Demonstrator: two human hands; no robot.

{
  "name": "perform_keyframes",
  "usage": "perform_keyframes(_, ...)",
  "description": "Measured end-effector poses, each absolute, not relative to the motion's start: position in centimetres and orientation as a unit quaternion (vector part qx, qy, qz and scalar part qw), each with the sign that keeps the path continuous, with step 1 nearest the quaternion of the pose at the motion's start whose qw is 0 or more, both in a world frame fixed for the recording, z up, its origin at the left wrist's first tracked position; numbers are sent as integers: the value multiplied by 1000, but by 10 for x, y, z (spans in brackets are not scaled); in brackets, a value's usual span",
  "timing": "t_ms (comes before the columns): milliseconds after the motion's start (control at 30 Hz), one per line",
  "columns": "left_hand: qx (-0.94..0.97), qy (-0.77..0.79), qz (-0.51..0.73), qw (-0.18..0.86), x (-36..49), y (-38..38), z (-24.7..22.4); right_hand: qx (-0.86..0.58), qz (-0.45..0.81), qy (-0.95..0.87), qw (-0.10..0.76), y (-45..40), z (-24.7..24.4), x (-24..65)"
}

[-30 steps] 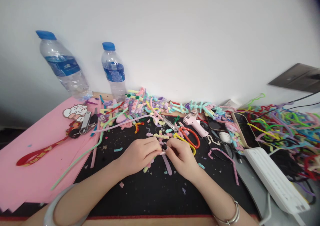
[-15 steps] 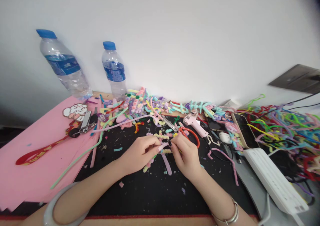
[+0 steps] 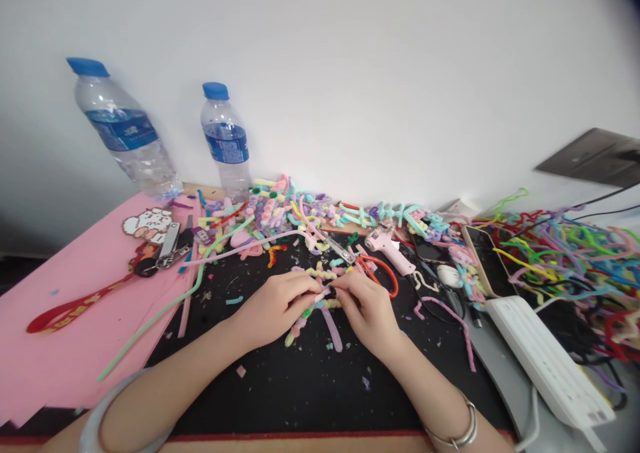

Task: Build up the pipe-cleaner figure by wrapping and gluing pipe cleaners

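My left hand (image 3: pixel 283 306) pinches a short pale lilac pipe cleaner between thumb and forefinger, low over the black mat (image 3: pixel 295 393). Fingertip to fingertip with it, my right hand (image 3: pixel 371 313) is closed in a pinch; a small dark spot shows there, and what it holds is too small to make out. Around and under the fingers lie twisted pastel pipe cleaner strands (image 3: pixel 299 326), partly hidden by the hands. A flat lilac strip (image 3: pixel 332 330) sticks out toward me between the hands. Just beyond my right hand rest scissors with red-orange handles (image 3: pixel 384 274).
A pink glue gun (image 3: pixel 391 249) lies behind the scissors. Pastel pipe cleaner pieces (image 3: pixel 280 213) are heaped along the wall, with two bottles (image 3: pixel 226 143) behind. Pink sheets (image 3: pixel 95 333) and keys are left; a power strip (image 3: pixel 547 359), phone (image 3: pixel 487 259) and colourful pipe cleaners (image 3: pixel 575 253) are right.
My right hand has moved slightly left, bringing its fingertips up against those of my left hand. The view has shifted a little; the other things lie as before.
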State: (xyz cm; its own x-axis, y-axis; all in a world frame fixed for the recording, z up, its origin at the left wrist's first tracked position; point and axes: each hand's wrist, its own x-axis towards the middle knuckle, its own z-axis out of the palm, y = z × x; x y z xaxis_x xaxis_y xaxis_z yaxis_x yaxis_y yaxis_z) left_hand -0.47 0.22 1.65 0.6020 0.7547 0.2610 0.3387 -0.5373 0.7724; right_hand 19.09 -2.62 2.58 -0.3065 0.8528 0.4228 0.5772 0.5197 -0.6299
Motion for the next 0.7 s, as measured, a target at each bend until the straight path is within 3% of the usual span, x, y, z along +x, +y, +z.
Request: perform_keyframes(700,818,380,304,307,-3,1,11,-461,175,-796,352,-32,19,182)
